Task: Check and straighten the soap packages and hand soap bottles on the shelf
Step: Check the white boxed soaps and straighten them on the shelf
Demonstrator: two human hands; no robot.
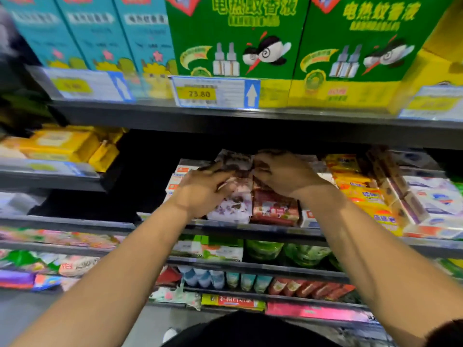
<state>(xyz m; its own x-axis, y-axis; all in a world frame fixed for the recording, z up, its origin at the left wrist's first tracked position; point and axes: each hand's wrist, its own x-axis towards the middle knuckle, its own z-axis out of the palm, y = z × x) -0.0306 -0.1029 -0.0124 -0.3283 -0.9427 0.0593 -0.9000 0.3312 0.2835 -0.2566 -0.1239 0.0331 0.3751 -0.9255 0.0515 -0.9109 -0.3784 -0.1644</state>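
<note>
As it sat atop its row, soap package [235, 161]: lay between the grips, long axis into the shelf [250, 231].
Left grip [200, 189]: clamped on left edge.
Right grip [283, 174]: clamped on right edge.

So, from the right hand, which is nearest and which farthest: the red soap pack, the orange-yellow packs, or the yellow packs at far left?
1. Red soap pack, just below the right hand.
2. Orange-yellow packs, to its right.
3. Yellow packs, far left shelf.
</note>
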